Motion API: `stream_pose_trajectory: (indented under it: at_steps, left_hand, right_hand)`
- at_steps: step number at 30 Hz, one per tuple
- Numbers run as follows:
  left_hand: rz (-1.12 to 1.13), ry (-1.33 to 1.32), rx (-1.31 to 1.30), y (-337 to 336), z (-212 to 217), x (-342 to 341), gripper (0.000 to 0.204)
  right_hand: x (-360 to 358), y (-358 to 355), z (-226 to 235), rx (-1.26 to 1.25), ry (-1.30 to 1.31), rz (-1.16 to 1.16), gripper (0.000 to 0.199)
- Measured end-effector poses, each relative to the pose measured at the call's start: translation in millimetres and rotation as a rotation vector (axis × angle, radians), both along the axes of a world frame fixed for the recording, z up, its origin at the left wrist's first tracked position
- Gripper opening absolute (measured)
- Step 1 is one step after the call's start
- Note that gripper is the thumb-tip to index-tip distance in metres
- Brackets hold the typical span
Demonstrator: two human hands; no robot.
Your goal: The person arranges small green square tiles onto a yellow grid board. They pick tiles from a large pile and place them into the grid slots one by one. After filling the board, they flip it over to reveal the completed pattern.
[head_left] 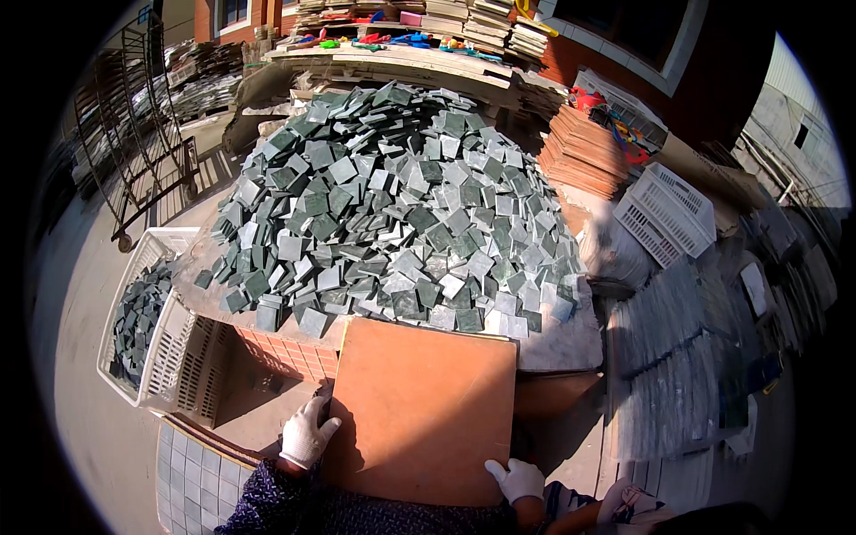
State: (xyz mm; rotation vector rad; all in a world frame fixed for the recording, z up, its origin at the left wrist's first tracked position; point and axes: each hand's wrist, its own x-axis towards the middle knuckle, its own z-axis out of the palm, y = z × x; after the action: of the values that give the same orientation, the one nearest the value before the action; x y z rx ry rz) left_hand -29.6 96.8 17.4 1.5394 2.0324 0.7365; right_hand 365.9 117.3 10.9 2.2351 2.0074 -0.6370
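Note:
A flat orange-brown board lies in front of me, its far edge against the table with the tiles. My left hand, in a white glove, is closed beside the board's left edge. A dark patch shows between its thumb and fingers, and I cannot make out what it is. My right hand, also gloved in white, grips the board's near right edge with the thumb on top and the other fingers mostly hidden. Beyond the board rises a large heap of small square grey-green stone tiles.
A white crate of tiles stands left, above a panel of grey squares. Stacked tile sheets, a white basket and orange boards are at right. A forearm with patterned sleeve shows lower right. A metal rack stands far left.

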Motion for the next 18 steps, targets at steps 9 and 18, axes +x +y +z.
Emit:
stream_pose_trajectory:
  at_steps: [9, 18]
  left_hand:
    - [0.057, -0.139, 0.168, 18.7, -36.4, 15.6, 0.059]
    - [0.046, -1.085, 0.000, 47.3, -44.1, -4.8, 0.051]
  right_hand:
    - [-0.2, 28.4, 14.6, -0.149, -0.071, 0.100, 0.073]
    - [-19.0, 67.4, -34.5, 0.256, 1.136, -0.253, 0.050]
